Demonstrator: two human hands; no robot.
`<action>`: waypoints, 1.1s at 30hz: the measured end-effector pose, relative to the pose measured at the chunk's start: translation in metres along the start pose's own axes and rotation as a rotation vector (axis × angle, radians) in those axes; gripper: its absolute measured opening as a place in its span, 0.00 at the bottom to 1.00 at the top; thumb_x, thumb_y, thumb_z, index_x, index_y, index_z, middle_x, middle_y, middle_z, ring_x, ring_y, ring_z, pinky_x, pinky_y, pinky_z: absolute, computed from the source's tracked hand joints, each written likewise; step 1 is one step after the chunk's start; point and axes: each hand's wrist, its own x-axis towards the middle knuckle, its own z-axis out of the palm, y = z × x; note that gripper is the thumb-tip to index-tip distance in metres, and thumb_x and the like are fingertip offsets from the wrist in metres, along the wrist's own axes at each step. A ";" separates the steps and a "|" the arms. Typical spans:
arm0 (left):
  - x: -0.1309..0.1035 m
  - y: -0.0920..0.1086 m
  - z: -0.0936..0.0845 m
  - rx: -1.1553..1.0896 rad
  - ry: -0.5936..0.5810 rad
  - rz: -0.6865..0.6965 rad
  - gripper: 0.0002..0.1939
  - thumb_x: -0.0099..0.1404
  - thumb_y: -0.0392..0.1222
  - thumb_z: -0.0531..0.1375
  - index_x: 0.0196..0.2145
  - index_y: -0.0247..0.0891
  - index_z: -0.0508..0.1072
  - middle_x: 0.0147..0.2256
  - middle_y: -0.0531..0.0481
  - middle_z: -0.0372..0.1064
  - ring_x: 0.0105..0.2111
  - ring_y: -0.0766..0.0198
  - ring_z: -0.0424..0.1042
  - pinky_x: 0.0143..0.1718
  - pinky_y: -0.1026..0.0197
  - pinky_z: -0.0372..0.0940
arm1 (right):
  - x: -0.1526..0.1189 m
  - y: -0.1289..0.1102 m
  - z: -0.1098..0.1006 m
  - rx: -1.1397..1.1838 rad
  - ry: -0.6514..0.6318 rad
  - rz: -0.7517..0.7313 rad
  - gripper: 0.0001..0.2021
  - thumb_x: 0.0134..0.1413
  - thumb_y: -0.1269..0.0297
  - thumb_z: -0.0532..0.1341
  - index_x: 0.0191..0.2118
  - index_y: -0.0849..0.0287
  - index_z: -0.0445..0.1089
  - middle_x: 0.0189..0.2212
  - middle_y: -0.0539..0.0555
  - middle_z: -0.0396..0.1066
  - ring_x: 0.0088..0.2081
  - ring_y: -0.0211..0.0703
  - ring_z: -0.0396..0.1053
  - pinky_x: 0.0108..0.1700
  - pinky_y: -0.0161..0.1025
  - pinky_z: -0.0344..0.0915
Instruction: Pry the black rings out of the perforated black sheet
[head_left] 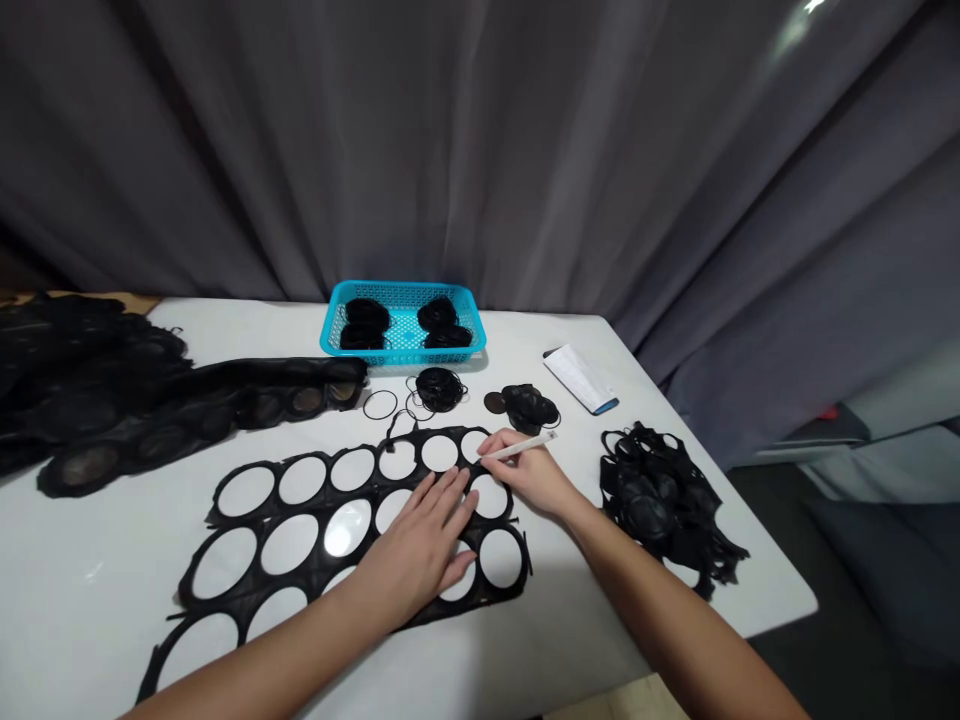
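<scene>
**Operator:** State position and support of the workpiece.

**Technician:** The black punched sheet [315, 520] lies flat on the white table [112, 600], near the front edge; the left hand [420, 550] rests on it palm down, fingers spread and extended, gripping nothing; the right hand [525, 470] is closed in a writing grip around a white pen-like tool [521, 447], its tip at the sheet's far right corner.

**Operator:** Handling properties?

**Technician:** Judged light, thin and limp; only narrow webs remain between the round cut-outs, so it likely stretches or tears if pulled at one point; the surface looks slightly glossy, slip cannot be told. Recommended hold: press flat with an open palm, or lift by the wider outer border with both hands, not by a single web.

**Operator:** Orientation?

**Technician:** Long axis runs from near-left to far-right across the table, in three rows of holes; the far-right end points toward the loose black rings [439, 388] and the blue basket [403, 320].

**Operator:** Surroundings?

**Technician:** Unpunched black strips [150, 420] lie at left; a heap of black offcuts [660, 495] lies at right; a white card [581, 378] lies beyond the right hand.
</scene>
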 end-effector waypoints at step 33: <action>0.000 -0.004 -0.013 -0.184 -0.190 0.004 0.18 0.67 0.45 0.59 0.52 0.36 0.66 0.66 0.34 0.46 0.68 0.42 0.46 0.65 0.41 0.57 | 0.006 -0.026 -0.066 -0.564 0.472 0.004 0.08 0.59 0.65 0.53 0.33 0.57 0.68 0.39 0.53 0.76 0.39 0.41 0.69 0.43 0.34 0.57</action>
